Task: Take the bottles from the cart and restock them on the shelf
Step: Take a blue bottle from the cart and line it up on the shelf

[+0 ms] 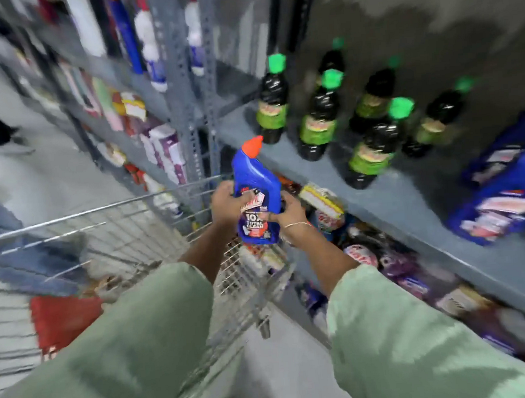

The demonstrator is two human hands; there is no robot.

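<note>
Blue angled-neck plastic bottle [256,193], red-capped, upright, gripped between left hand [227,204] and right hand [288,211] above wire cart [126,227].

A grey metal shelf [389,202] is seen at right. Dark green-capped bottles [316,123] are stood upright on it, with blue packs [503,200] laid beside them.

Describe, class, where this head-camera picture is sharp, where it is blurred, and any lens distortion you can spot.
Head view: sharpest at the centre, where the blue bottle held by the left hand and right hand has a partly readable label; motion blur smears the green-capped bottles, the blue packs and the cart; wide-angle bending tilts the shelf and its uprights.
</note>
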